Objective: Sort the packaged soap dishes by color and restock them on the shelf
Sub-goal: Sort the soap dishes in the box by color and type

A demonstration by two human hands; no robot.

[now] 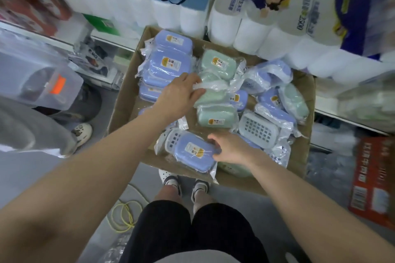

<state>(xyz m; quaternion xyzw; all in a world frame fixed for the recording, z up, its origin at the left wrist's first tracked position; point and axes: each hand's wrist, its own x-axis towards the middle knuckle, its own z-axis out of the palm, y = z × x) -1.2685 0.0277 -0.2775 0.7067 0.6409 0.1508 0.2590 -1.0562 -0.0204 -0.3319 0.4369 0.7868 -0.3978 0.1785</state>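
Here, packs of toilet rolls [136, 4] fill the upper part of the frame, with a second group [277, 28] at the upper right. Below them, at the centre, an open cardboard box [126, 102] stands on the floor and holds the packaged soap dishes. Blue dishes are stacked in a pile [168, 66] at the box's upper left; green dishes [218, 64] lie beside them in the middle; blue and green dishes lie mixed [275, 100] at the right. A red carton [372, 179] stands at the lower right edge, and a yellow cord [124, 215] lies on the floor at lower centre. The left hand [179, 96] reaches into the middle of the box, fingers closed on the plastic wrap of a green soap dish [211, 94]. The right hand [230, 147], at the near edge of the box, grips one end of a blue soap dish [194, 151], thumb above and fingers curled beneath.
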